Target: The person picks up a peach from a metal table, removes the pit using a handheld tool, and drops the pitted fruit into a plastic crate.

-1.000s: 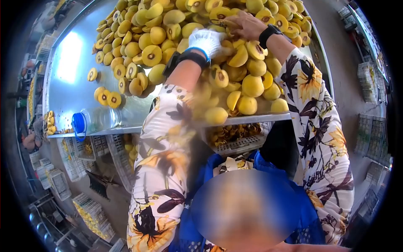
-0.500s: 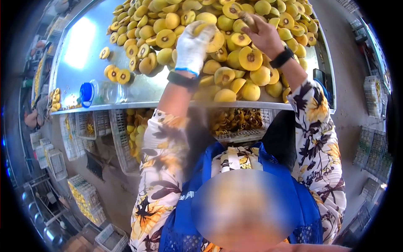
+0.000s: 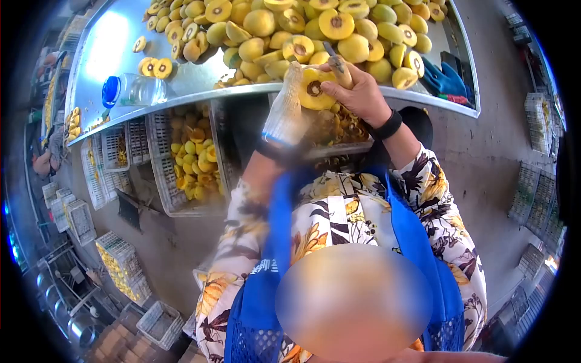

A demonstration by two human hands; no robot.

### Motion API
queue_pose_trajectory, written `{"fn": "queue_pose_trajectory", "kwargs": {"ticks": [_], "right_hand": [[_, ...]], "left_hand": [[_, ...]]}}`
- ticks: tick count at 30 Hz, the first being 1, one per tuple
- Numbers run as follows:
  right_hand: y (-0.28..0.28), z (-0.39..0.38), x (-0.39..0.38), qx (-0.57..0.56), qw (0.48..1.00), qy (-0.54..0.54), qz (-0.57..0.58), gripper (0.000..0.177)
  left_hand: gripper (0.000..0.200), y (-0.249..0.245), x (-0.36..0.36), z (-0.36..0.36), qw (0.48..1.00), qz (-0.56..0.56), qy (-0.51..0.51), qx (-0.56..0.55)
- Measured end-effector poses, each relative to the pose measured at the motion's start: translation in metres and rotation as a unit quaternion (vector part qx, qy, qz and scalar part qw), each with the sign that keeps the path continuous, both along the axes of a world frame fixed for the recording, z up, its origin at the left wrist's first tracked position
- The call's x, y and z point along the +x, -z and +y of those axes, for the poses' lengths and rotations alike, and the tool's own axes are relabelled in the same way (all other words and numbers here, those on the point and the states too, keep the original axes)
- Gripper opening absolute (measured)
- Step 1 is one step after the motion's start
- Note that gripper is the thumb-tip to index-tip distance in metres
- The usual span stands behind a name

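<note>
My left hand point(image 3: 285, 109), in a white knit glove, grips a halved yellow peach point(image 3: 310, 100) with its cut face and brown pit cavity showing. My right hand point(image 3: 363, 100) is bare and closed around the wooden handle of a small tool point(image 3: 341, 71), whose thin metal end points up and away. The right thumb lies against the peach half's edge. Both hands are close together just in front of the metal table's near edge, over a crate of brown scraps point(image 3: 348, 128). A heap of halved peaches point(image 3: 260, 23) covers the table beyond them.
A clear plastic jar point(image 3: 142, 89) with a blue lid lies on the metal table point(image 3: 200, 75). Blue gloves point(image 3: 446, 78) rest at its right corner. A crate point(image 3: 160, 163) of peach halves stands below, left. Stacked crates point(image 3: 124, 266) line the floor.
Both hands have come back from the heap toward my body, past the table edge. The left hand now holds a peach half up beside the tool. The view has shifted.
</note>
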State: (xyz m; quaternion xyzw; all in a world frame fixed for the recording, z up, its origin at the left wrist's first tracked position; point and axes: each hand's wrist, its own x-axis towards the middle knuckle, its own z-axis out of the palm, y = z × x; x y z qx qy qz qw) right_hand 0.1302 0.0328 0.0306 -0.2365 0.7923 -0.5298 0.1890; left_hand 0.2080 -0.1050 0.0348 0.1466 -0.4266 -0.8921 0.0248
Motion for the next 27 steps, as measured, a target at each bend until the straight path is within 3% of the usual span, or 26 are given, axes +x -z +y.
{"fn": "queue_pose_trajectory", "kwargs": {"ticks": [1, 4, 7, 9, 11, 14, 17, 19, 21, 25, 27], "right_hand": [[0.002, 0.005, 0.004, 0.065, 0.997, 0.019, 0.029, 0.049], [0.005, 0.022, 0.03, 0.114, 0.989, 0.064, 0.073, 0.047], [0.003, 0.034, 0.054, 0.145, 0.984, 0.033, 0.099, 0.031], [0.008, 0.039, 0.068, 0.174, 0.973, -0.007, 0.15, 0.029], [0.019, 0.043, 0.076, 0.156, 0.981, 0.013, 0.112, 0.027], [0.002, 0.035, 0.084, 0.149, 0.982, 0.002, 0.118, 0.027], [0.004, 0.031, 0.087, 0.177, 0.976, 0.0, 0.125, 0.027], [0.007, 0.029, 0.088, 0.171, 0.976, -0.001, 0.131, 0.027], [0.012, 0.028, 0.089, 0.172, 0.978, 0.007, 0.122, 0.027], [0.018, 0.026, 0.096, 0.151, 0.983, 0.014, 0.1, 0.025], [0.018, 0.026, 0.098, 0.139, 0.986, 0.007, 0.096, 0.023]], "left_hand": [[0.054, -0.001, 0.007, 0.009, 1.0, -0.006, -0.009, -0.02], [0.057, 0.001, 0.014, 0.023, 0.98, -0.122, -0.063, 0.144], [0.055, -0.013, 0.019, 0.033, 0.97, -0.183, -0.091, 0.13], [0.052, -0.008, 0.021, 0.041, 0.976, -0.155, -0.109, 0.107], [0.051, 0.01, 0.019, 0.044, 0.984, -0.111, -0.121, 0.064], [0.046, 0.03, 0.022, 0.038, 0.984, -0.098, -0.108, 0.106], [0.044, 0.064, 0.025, 0.035, 0.987, -0.011, -0.107, -0.119], [0.046, 0.065, 0.029, 0.033, 0.952, 0.02, -0.104, -0.288], [0.042, 0.061, 0.032, 0.035, 0.943, 0.041, -0.121, -0.307], [0.04, 0.039, 0.034, 0.048, 0.985, 0.058, -0.146, -0.069], [0.039, 0.033, 0.035, 0.048, 0.986, 0.048, -0.139, -0.075]]}}
